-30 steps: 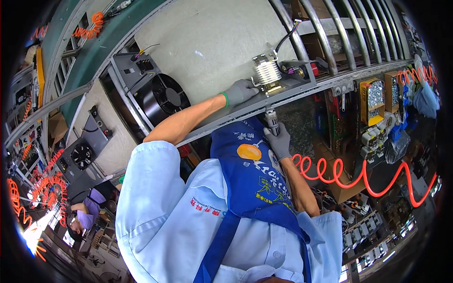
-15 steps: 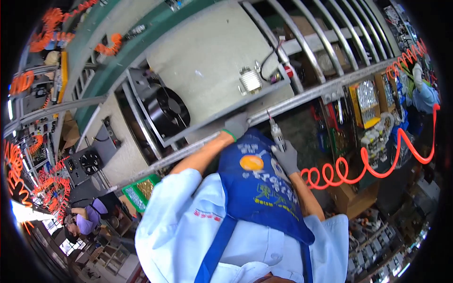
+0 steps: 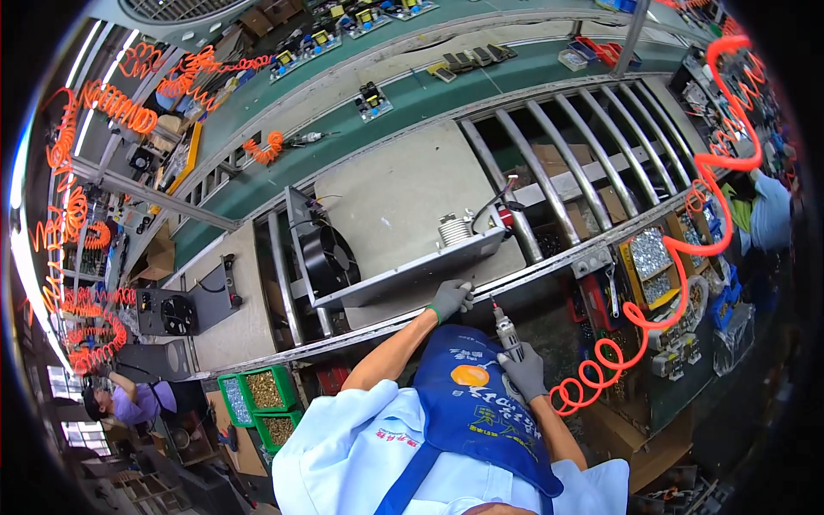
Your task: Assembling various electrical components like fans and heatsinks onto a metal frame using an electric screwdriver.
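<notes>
The grey metal frame [image 3: 408,277] lies along the front edge of the board [image 3: 395,180], with a black fan [image 3: 333,260] at its left end, probably so that it is easy to reach. The right hand [image 3: 524,371] has its fingers closed around a power screwdriver [image 3: 508,337], tip toward this edge, perhaps so the red coiled hose [image 3: 654,320] can trail aside. The left hand [image 3: 451,299] is near the edge, its fingers curled; I cannot tell whether they pinch something small.
</notes>
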Demonstrator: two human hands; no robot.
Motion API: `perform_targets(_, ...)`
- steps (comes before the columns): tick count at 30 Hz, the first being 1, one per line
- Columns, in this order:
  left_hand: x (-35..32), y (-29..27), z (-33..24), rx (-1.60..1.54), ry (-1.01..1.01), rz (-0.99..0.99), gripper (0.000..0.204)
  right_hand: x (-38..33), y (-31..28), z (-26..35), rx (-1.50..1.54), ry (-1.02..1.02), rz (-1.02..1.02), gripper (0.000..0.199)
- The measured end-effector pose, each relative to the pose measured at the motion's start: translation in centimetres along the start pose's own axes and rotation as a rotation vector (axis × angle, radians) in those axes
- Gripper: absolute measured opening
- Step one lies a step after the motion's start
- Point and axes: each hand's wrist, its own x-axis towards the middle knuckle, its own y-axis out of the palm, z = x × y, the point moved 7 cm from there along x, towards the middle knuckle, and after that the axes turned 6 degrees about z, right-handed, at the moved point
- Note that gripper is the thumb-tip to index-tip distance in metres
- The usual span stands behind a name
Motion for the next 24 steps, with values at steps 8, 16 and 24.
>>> perform_targets(8,-1.3,5.2,-2.5,-0.461,-0.001,0.094,0.032,-0.6,-0.8,0.9,0.007,-0.028,0.051,0.037)
perform_targets(16,-0.8,6.0,-2.9,-0.399,-0.006,0.26,0.027,-0.5,-0.5,-0.8,0.083,0.043,0.057,0.037)
perform_targets(24,0.0,4.8,0.8,-0.047,-0.051,0.215,0.052,1.2,0.5,-1.9,0.077,0.081,0.036,0.039)
